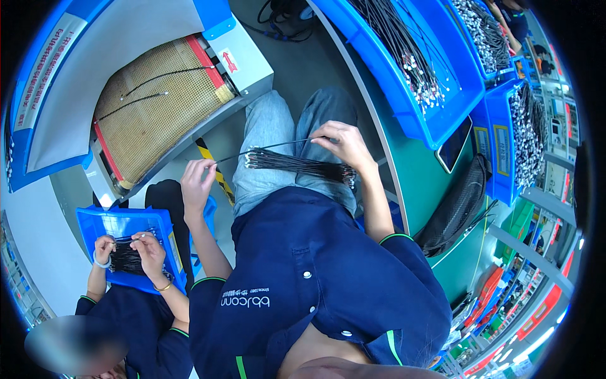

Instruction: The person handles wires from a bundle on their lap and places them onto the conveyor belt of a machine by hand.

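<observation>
A thin black cable (265, 150) stretches between my two hands above my lap. My left hand (199, 182) pinches its left end between thumb and fingertips. Its other end sits in the closed fingers of my right hand (344, 144), which is raised over my right thigh. Below that cable, a bundle of black cables (297, 165) with small pale connectors at its left end and coppery tips at its right end lies across my thighs.
At left, a mesh conveyor belt (151, 95) carries loose black cables. A co-worker handles cables over a blue tray (170, 224). On the green table (404, 170) at right are blue bins (451, 120) of cables, a phone (453, 148) and a black mesh bag (454, 215).
</observation>
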Demonstrator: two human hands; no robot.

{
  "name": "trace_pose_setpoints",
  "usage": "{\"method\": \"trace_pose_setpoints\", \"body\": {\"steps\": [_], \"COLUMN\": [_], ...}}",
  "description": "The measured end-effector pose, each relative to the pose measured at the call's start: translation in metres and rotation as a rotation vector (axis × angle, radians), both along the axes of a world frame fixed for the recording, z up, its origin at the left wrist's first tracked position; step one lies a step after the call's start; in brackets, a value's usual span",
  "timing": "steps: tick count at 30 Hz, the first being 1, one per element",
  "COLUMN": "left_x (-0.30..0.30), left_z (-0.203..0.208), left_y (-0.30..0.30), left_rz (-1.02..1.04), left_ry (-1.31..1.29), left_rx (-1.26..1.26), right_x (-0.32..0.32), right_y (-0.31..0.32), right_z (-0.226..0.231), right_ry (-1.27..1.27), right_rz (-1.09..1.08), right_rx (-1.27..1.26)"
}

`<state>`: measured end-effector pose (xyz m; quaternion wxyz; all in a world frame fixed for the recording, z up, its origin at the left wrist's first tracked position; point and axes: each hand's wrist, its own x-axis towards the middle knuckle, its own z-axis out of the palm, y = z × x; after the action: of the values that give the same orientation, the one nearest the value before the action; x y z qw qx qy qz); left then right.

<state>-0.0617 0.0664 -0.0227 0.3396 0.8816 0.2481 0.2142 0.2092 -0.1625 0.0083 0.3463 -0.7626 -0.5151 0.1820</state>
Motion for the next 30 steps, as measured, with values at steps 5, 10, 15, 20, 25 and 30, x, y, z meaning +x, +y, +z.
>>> {"method": "trace_pose_setpoints", "body": {"steps": [5, 10, 15, 20, 25, 30], "left_x": [-0.006, -0.01, -0.011, -0.012, -0.014, -0.013], "left_z": [0.001, 0.002, 0.004, 0.007, 0.011, 0.016], "left_y": [0.0, 0.005, 0.01, 0.01, 0.008, 0.007], "left_rz": [0.02, 0.034, 0.044, 0.044, 0.05, 0.038], "left_ry": [0.02, 0.026, 0.051, 0.052, 0.059, 0.042], "left_rx": [-0.015, -0.032, -0.073, -0.101, -0.113, -0.114], "right_x": [0.006, 0.01, 0.009, 0.013, 0.011, 0.007], "right_y": [-0.006, -0.012, -0.008, -0.009, -0.008, -0.01], "right_z": [0.001, -0.003, 0.003, 0.009, 0.006, 0.003], "right_ry": [0.03, 0.044, 0.059, -0.21, -0.165, -0.121], "right_rz": [-0.036, -0.043, -0.035, 0.068, 0.019, -0.022], "right_rx": [0.004, 0.026, 0.045, 0.182, 0.231, 0.21]}}
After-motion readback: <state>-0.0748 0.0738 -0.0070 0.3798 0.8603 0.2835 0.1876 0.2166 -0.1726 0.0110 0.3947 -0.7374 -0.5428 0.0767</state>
